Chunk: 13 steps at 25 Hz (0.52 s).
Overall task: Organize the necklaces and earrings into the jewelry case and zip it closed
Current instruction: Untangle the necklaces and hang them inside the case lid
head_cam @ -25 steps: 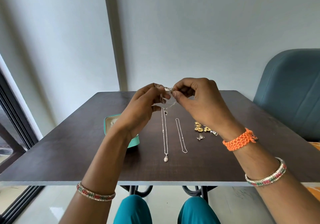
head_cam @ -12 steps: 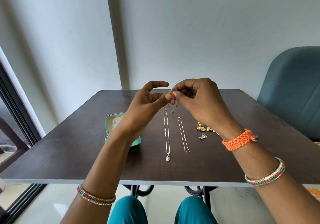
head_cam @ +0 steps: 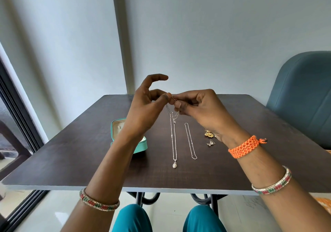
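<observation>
Dark table below, left hand and right hand each grip a fine chain; tugging could knot it.

Case left of necklaces, earrings right.

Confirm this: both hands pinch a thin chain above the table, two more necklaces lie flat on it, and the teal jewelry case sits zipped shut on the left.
Wrong on the teal jewelry case: the head view shows it open, its pale lining visible. The rest stands.
</observation>
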Tool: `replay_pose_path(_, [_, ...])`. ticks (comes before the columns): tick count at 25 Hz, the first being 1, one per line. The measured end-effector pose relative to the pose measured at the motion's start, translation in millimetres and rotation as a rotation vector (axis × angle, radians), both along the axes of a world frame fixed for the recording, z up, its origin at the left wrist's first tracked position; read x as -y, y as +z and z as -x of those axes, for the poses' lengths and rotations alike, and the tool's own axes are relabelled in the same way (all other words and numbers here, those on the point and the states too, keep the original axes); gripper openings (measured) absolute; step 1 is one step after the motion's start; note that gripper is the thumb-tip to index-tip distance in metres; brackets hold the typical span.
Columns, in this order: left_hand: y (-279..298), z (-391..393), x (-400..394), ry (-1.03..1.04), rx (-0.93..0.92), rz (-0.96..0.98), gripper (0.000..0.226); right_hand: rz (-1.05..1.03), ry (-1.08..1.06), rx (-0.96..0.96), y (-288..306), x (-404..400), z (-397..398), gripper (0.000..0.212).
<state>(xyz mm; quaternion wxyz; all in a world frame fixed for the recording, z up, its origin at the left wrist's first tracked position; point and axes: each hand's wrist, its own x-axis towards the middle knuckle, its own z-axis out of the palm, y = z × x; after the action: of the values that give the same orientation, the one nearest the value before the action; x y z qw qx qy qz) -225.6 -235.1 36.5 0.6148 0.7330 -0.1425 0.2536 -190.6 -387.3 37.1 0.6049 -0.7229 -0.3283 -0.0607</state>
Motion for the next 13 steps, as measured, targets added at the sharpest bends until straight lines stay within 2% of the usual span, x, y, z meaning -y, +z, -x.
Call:
replay_pose_path(3, [1, 3, -4, 0.021, 0.005, 0.004, 0.035, -0.027, 0.012, -0.029, 4, -5, 1, 0.015])
replay_pose_path(8, [-4, 6, -20, 0.105, -0.026, -0.097, 0.035, 0.062, -0.022, -0.002, 1, -17, -4, 0.01])
replay_pose_path(10, [-8, 6, -26, 0.122, -0.047, -0.133, 0.035, 0.059, 0.006, -0.041, -2, -24, -5, 0.003])
replay_pose_path(13, [-14, 6, -34, 0.138, -0.08, -0.173, 0.037, 0.024, 0.071, -0.142, -8, -37, -10, 0.009])
